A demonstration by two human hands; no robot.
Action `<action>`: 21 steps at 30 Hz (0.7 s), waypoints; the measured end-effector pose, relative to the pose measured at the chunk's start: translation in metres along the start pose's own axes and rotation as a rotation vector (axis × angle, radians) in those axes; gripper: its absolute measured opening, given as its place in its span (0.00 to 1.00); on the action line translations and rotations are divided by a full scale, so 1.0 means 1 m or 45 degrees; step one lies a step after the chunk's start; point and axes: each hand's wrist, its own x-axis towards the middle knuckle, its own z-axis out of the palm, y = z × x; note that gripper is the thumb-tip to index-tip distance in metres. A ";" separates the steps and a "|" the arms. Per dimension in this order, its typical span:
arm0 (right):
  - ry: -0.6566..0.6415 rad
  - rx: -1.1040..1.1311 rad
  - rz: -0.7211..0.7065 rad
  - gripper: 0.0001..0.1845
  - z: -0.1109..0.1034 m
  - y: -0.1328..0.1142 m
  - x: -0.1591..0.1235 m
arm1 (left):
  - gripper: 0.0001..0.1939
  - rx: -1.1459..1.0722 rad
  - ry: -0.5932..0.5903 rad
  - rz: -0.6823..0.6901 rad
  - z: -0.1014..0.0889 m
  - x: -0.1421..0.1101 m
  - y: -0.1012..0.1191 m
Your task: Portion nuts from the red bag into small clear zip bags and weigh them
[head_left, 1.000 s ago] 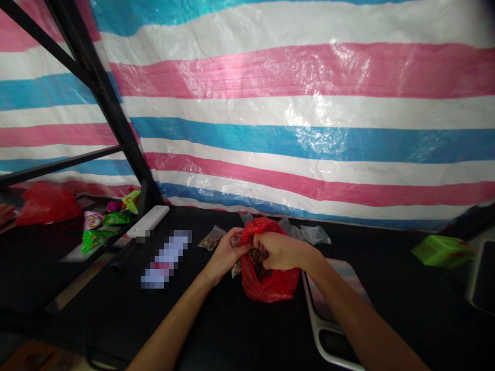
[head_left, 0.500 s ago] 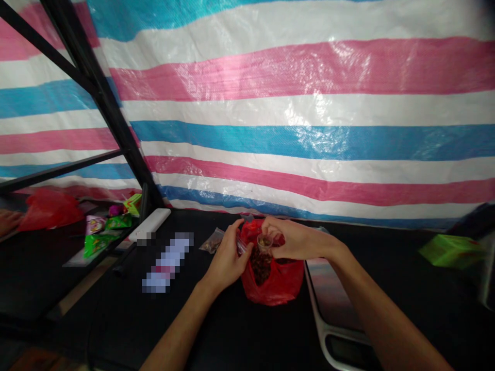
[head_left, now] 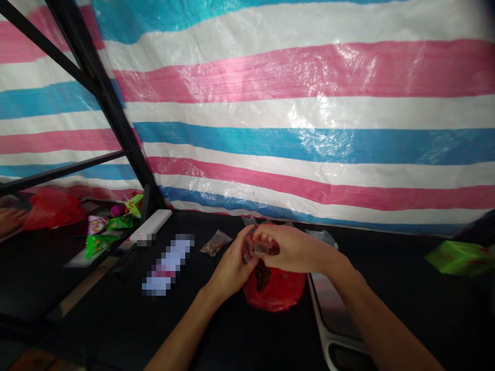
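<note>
A red plastic bag (head_left: 276, 296) stands on the black table, its mouth spread around small brown pieces (head_left: 263, 275). Above the mouth, my right hand (head_left: 288, 248) pinches a small clear plastic cup (head_left: 260, 248), tipped toward the left. My left hand (head_left: 231, 263) is closed on a small clear plastic bag (head_left: 247, 251), whose opening meets the cup's rim. What is inside the cup is hard to make out. A filled clear zip bag (head_left: 216, 243) lies to the left of my left hand.
A flat scale (head_left: 336, 304) lies under my right forearm, with clear bags (head_left: 323, 238) behind it. Green packaging (head_left: 460, 257) sits at the right. Leftward are a white bar (head_left: 151, 225), snack packets (head_left: 101, 245), another red bag (head_left: 54, 208) and another person's hand (head_left: 11, 221).
My right hand has moved left and tilted the cup from upright toward the small bag in my left hand. The view has shifted slightly.
</note>
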 end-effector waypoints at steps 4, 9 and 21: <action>0.076 -0.177 -0.109 0.11 0.009 -0.004 0.004 | 0.39 -0.110 0.014 0.031 0.003 0.000 0.002; 0.122 -0.214 -0.169 0.18 0.016 -0.006 0.007 | 0.40 -0.171 0.079 0.003 0.005 0.001 0.000; 0.090 -0.201 -0.141 0.15 0.014 0.000 0.007 | 0.11 0.382 0.175 -0.205 0.010 0.001 0.005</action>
